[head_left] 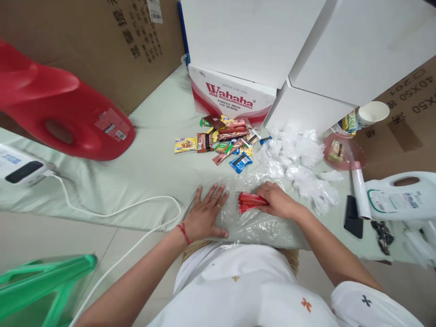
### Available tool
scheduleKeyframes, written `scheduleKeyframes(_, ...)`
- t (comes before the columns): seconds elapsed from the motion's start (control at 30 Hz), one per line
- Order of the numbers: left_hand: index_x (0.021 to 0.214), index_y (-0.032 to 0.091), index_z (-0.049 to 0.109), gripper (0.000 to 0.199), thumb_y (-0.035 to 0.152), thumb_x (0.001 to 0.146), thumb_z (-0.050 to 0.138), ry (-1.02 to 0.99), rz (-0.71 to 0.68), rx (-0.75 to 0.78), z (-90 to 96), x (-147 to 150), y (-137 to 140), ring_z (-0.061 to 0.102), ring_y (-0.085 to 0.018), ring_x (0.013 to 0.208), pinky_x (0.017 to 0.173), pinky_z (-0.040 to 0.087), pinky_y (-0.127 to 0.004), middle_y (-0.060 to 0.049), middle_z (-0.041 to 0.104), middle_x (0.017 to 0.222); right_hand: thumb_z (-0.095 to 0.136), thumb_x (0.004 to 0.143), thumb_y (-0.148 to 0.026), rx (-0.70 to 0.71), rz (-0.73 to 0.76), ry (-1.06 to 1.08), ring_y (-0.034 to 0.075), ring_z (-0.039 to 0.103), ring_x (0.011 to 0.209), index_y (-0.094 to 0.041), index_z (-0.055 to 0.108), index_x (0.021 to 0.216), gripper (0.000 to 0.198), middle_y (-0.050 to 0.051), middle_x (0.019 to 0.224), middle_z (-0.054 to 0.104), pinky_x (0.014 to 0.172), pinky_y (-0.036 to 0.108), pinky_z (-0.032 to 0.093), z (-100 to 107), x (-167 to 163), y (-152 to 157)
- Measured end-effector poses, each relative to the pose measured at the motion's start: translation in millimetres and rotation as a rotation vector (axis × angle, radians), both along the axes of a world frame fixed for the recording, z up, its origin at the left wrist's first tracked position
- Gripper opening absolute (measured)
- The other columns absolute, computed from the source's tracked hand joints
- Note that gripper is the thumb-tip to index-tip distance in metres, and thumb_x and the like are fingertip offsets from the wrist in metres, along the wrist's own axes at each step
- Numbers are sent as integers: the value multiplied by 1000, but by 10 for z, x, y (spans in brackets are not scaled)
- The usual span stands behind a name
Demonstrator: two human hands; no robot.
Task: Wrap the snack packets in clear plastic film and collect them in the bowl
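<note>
Red snack packets (250, 201) lie bunched in my right hand (277, 200), whose fingers are closed around their right end. They are held over a sheet of clear plastic film (269, 229) spread at the table's near edge. My left hand (206, 215) rests flat with spread fingers on the film's left side. Beyond the hands is a pile of small wrapped snacks (230, 136), mostly brown, yellow, red and green. A blue snack packet (240, 162) lies at the pile's near side. Right of it is a heap of crumpled clear plastic (296, 154).
White boxes (252, 36) and a Wahaha carton (231, 95) stand at the back. A red jug (68, 109) and a white cable (119, 211) are on the left. On the right are a black phone (353, 218), a plastic wrap roll (360, 193) and a white jug (405, 197).
</note>
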State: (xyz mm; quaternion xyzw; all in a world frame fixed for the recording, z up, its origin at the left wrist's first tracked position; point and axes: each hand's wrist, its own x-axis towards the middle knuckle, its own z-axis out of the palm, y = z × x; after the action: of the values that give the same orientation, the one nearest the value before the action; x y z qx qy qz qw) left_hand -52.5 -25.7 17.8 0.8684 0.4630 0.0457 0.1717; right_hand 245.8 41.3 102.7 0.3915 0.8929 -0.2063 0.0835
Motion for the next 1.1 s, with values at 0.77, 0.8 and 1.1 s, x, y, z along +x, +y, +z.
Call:
scheduleKeyframes(0.77, 152, 26, 50, 50, 40, 104, 47, -118, 127, 212, 40, -16, -140, 45, -32, 149, 125, -1, -70, -10, 50, 158, 44, 106, -25, 288, -111, 105, 25, 62, 102, -18, 73, 114, 31, 11, 108, 71, 84, 34, 46, 52, -517, 679)
scheduleKeyframes(0.8, 153, 27, 48, 51, 40, 104, 46, -112, 130, 203, 7, -33, -140, 44, -32, 149, 125, 2, -70, -10, 49, 159, 43, 106, -22, 326, -82, 69, 25, 60, 107, -18, 73, 116, 32, 11, 112, 70, 84, 33, 45, 37, -657, 797)
scheduleKeyframes(1.1, 154, 30, 48, 52, 42, 103, 48, -98, 149, 166, 14, -64, -151, 41, -30, 152, 127, 12, -67, -8, 49, 159, 39, 102, -12, 458, -16, -198, 35, 46, 125, -12, 69, 127, 39, 21, 133, 62, 98, 48, 36, -145, -1304, 1498)
